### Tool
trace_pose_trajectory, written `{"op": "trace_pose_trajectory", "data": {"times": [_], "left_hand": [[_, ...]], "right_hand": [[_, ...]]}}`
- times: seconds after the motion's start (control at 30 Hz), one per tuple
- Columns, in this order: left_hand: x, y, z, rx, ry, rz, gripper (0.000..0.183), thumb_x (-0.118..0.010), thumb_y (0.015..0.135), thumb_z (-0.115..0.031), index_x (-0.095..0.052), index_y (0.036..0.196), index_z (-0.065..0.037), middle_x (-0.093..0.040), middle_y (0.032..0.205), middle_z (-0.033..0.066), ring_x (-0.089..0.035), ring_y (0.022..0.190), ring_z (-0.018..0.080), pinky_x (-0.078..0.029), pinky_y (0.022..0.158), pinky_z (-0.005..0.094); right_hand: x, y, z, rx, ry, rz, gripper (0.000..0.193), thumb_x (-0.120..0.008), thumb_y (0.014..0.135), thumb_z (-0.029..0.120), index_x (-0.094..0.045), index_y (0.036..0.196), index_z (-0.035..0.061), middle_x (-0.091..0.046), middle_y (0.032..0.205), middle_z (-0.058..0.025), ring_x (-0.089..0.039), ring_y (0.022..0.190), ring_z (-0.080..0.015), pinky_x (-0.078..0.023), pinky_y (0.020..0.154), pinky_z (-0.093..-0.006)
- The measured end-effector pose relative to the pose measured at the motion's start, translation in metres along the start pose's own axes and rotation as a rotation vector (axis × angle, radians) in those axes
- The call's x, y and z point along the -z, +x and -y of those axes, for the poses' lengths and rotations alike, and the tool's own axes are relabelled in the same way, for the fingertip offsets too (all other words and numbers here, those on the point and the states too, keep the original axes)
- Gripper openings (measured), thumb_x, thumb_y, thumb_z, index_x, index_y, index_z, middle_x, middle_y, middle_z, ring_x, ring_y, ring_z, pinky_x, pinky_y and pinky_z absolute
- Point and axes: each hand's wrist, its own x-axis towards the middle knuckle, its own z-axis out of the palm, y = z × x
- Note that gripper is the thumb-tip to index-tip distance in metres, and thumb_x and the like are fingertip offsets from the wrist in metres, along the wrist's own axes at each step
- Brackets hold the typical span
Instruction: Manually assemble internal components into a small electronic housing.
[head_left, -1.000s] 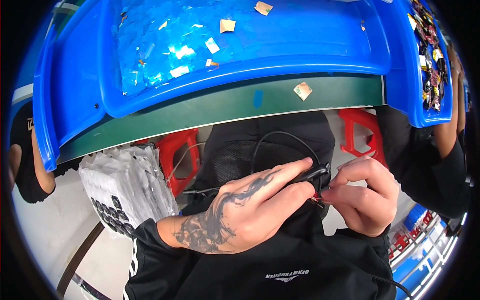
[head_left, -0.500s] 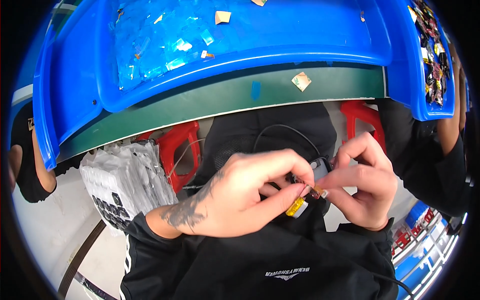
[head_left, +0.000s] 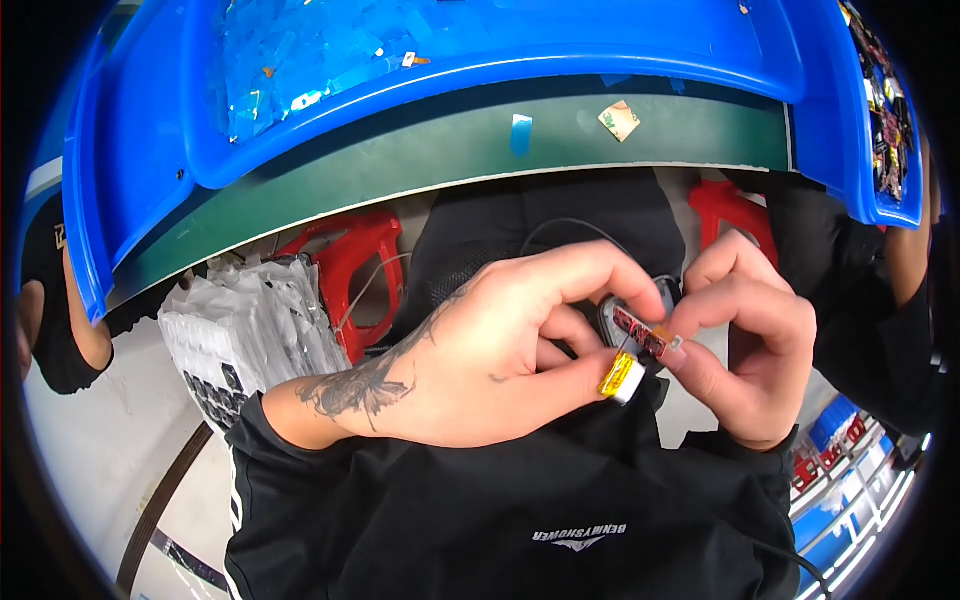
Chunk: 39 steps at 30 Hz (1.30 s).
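Between my hands is a small red circuit board, with a grey rounded casing partly visible behind it. My left hand, tattooed near the wrist, closes its thumb and fingers about the board's left side. A silver battery with yellow tape hangs just below the board, by my left thumb tip. The thumb and index finger of my right hand pinch the board's right end, where a short orange flex strip shows. My fingers hide parts of the board and casing.
Ahead, a blue tray holds blue film scraps. On the green table edge lie a tan paper square and a blue film strip. Bagged parts and a red stool stand left; other people's arms show at both sides.
The view has shifted, so the tray sits higher in the picture. My left fingers have opened wider about the board, baring more of its red face, the grey casing and the battery.
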Motion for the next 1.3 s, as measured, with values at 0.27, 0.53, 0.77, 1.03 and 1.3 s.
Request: {"op": "trace_pose_trajectory", "data": {"times": [0.27,0.53,0.77,1.03,1.3], "left_hand": [[0.000,0.001,0.000,-0.151,0.131,-0.027,0.037,-0.063,0.083,0.008,-0.051,0.117,0.004,-0.059,0.110,0.0132,-0.067,0.094,0.0188,-0.058,0.081,0.0293],[-0.003,-0.001,0.001,-0.007,-0.130,-0.033,0.045,-0.060,0.084,0.011,-0.043,0.125,0.005,-0.059,0.112,0.0164,-0.067,0.094,0.0226,-0.060,0.079,0.0311],[-0.002,-0.011,0.013,-0.255,0.057,-0.006,0.052,-0.062,0.080,0.017,-0.041,0.127,0.009,-0.058,0.118,0.0216,-0.065,0.103,0.0243,-0.054,0.085,0.0311],[-0.006,-0.006,0.018,-0.804,0.710,-0.135,0.038,-0.077,0.070,0.006,-0.066,0.106,0.004,-0.068,0.102,0.0248,-0.071,0.076,0.0210,-0.057,0.056,0.0241],[0.010,-0.002,0.012,-0.970,0.786,0.154,0.040,-0.067,0.078,0.009,-0.052,0.115,0.012,-0.054,0.103,0.0474,-0.071,0.073,0.0358,-0.058,0.054,0.0299]], "right_hand": [[-0.002,0.005,-0.006,-0.025,0.128,-0.021,0.019,-0.077,0.055,0.014,-0.069,0.070,0.0042,-0.042,0.071,-0.0013,-0.037,0.072,-0.0150,-0.028,0.065,-0.0270],[-0.002,0.000,-0.011,-0.007,0.122,-0.004,0.019,-0.076,0.056,0.013,-0.069,0.071,0.0063,-0.043,0.077,-0.0031,-0.039,0.077,-0.0152,-0.028,0.068,-0.0271],[-0.007,-0.013,-0.009,0.045,0.106,0.028,0.018,-0.078,0.059,0.013,-0.074,0.077,0.0084,-0.044,0.085,-0.0062,-0.040,0.080,-0.0172,-0.031,0.067,-0.0265],[-0.008,-0.020,-0.008,0.397,-0.174,-0.091,0.033,-0.078,0.048,0.006,-0.077,0.080,0.0131,-0.044,0.081,-0.0023,-0.050,0.072,-0.0161,-0.041,0.059,-0.0253],[-0.014,-0.022,-0.015,0.625,-0.132,-0.234,0.019,-0.078,0.064,0.007,-0.072,0.081,0.0120,-0.035,0.091,-0.0046,-0.047,0.068,-0.0166,-0.043,0.058,-0.0288]]}}
